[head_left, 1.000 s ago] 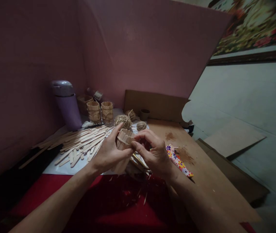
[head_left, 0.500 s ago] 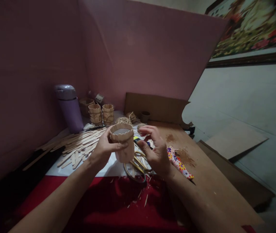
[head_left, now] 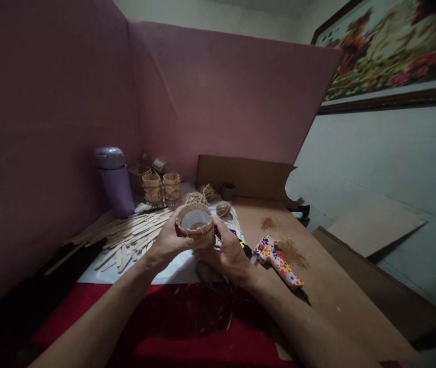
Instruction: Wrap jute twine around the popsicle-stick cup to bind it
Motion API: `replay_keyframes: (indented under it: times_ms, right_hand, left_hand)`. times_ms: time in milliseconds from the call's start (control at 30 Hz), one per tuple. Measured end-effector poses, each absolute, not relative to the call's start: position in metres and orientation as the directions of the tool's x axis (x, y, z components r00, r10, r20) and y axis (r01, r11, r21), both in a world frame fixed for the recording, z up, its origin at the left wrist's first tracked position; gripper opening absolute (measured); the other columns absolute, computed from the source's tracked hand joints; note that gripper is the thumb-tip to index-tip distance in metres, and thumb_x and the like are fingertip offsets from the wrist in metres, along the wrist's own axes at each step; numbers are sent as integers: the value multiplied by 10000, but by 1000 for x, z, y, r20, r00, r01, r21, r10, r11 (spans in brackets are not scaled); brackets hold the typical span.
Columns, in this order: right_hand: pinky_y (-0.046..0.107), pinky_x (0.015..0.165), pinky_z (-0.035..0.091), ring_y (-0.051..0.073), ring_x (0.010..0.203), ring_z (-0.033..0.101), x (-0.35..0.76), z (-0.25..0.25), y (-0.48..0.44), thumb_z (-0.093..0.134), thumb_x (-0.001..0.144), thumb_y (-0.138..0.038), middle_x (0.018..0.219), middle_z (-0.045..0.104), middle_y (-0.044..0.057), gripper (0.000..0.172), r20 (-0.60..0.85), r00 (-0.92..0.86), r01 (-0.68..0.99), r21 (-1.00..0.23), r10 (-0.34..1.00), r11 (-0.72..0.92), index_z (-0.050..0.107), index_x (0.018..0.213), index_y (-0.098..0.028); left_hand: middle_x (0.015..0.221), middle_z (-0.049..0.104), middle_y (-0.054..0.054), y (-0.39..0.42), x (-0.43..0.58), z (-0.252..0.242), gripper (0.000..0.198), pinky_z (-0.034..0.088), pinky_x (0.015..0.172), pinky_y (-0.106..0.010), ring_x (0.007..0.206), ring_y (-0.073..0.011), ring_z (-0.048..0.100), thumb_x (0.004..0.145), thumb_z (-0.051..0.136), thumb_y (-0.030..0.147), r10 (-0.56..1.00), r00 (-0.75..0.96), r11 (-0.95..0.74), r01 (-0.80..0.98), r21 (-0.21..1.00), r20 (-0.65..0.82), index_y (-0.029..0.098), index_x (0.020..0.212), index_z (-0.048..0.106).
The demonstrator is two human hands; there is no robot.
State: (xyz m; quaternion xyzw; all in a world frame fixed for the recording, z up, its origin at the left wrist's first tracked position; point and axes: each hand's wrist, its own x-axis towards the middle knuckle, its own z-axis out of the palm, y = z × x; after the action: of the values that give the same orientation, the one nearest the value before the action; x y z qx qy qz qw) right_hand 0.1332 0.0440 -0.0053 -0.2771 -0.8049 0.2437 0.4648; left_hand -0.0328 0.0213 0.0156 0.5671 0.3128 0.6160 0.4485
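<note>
Between both hands is a round cup covered in wooden craft sticks [head_left: 197, 234], its scalloped rim tipped toward me and a translucent plastic liner showing inside. My left hand [head_left: 168, 244] wraps around its left side, thumb across the front. My right hand [head_left: 230, 255] grips the right side and lower part, with the thumb near the rim. Under the hands, a pair of scissors [head_left: 210, 273] lies in shadow, mostly hidden. Many loose craft sticks [head_left: 133, 232] spread over white paper to the left. A flower-patterned glue gun [head_left: 279, 261] rests right of my right hand.
Two finished-looking stick cups [head_left: 171, 189] stand at the back left beside a purple tumbler [head_left: 116, 181]. Twine balls [head_left: 223, 208] and a small dark pot [head_left: 228, 190] sit behind. Brown crumbs [head_left: 293, 253] lie on the wooden board [head_left: 328, 286]. Red cloth [head_left: 164, 327] covers the front.
My right hand has moved left from beside the cup and closed on it. The cup now tips more toward me, and the glue gun shows more fully.
</note>
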Motion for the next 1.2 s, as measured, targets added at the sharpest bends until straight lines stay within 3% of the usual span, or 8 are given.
replay_keyframes:
  times_ms: [200,700,833,1033,1133,1200]
  right_hand:
    - [407,915,484,250,1067,584,129,-9,43,774,699,-311,1179,620,110,604,592,-405,205,-684,697,700,494,1219,-185]
    - [385,797,517,231,922,625,133,-17,44,756,685,-267,1058,655,95,526,548,-406,258,-699,731,667,486,1129,-183]
    - [355,704,530,215,834,636,135,-19,45,732,714,-307,1006,668,81,459,553,-409,226,-710,726,667,499,1092,-193]
    - [326,617,502,205,756,619,135,-19,46,729,702,-361,930,665,57,442,537,-364,268,-723,761,637,489,1041,-206]
    - [310,586,476,193,706,604,135,-17,46,718,701,-381,860,655,40,407,554,-338,292,-706,761,645,487,989,-211]
    - [304,578,462,187,690,594,135,-16,45,720,696,-406,839,649,39,407,564,-322,313,-694,760,648,488,966,-209]
  left_hand:
    - [1094,661,-79,21,-31,19,617,477,892,-334,998,-244,614,573,840,285,873,52,-485,-15,874,485,178,1131,600]
    - [1087,660,-83,23,-27,14,546,463,915,-366,1010,-243,612,594,781,202,867,76,-498,75,864,493,153,1107,598]
    - [1129,659,-118,23,-25,15,561,459,937,-389,1063,-271,606,632,786,290,880,54,-473,32,880,471,134,1132,584]
    - [1135,669,-134,21,-22,27,591,475,924,-391,1070,-280,613,665,787,403,884,107,-464,100,880,454,131,1149,583]
    - [1203,650,-135,21,-32,33,579,472,931,-394,1107,-275,601,820,595,528,882,168,-470,267,841,439,145,1251,543]
    - [1247,631,-137,21,-44,36,584,467,928,-377,1140,-261,586,921,362,562,901,75,-386,588,711,427,155,1313,507]
